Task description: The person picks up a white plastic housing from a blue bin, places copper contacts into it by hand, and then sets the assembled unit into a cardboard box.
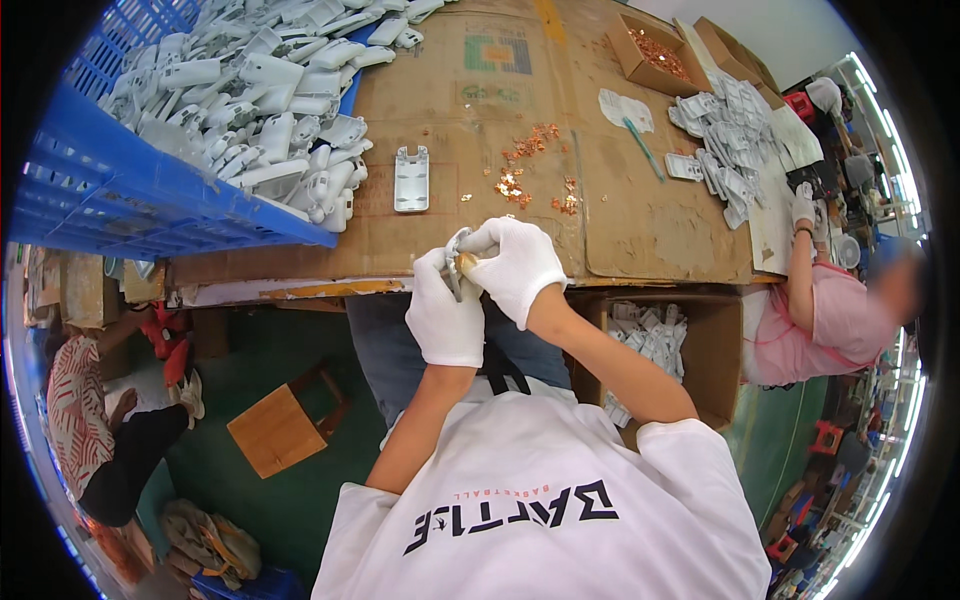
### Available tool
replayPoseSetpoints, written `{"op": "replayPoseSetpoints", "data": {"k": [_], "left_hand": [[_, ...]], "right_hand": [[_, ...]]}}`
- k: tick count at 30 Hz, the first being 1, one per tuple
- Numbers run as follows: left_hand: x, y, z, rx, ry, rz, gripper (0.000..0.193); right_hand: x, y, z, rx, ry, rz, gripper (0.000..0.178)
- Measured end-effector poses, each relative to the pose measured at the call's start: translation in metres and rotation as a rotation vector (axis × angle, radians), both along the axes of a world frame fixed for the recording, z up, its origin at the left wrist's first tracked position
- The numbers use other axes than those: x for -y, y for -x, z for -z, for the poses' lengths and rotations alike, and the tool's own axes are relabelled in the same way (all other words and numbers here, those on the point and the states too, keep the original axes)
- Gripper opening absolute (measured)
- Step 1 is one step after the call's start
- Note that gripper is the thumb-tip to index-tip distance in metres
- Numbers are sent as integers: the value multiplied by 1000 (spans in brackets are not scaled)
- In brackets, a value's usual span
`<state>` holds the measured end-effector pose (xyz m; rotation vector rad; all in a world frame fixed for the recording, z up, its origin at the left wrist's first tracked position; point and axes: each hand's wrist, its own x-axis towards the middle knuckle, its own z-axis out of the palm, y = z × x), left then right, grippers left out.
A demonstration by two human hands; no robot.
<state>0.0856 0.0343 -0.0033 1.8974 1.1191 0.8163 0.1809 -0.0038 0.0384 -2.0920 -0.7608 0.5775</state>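
Just off the table's front edge, my two white-gloved hands come together over a small light-grey plastic housing [456,265], seen almost edge-on. My left hand [446,318] grips it from the left, fingers wrapped. Closed against its upper end is my right hand [517,268], its thumb tip bare of glove and pressed on the part; whether a smaller piece sits under that thumb is hidden. Ahead on the cardboard-covered table lies another housing [411,180], hollow side up. Small shiny copper-coloured metal pieces [510,185] lie scattered to its right.
A blue crate [160,205] heaped with grey housings stands at left. Right lie a housing pile [728,135], a green pen [643,150] and a carton of copper pieces [655,55]. Below the table is a box of housings [710,360]. A pink-clad person [820,320] works at right; a wooden stool [275,430] stands left.
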Motion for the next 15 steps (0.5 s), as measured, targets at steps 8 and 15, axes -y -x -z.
{"op": "replayPoseSetpoints", "data": {"k": [8,15], "left_hand": [[17,34,15,94,227,218,30],[28,65,-2,-226,216,769,34]], "right_hand": [[35,-7,10,-384,-55,-166,22],[89,24,12,46,422,-373,18]]}}
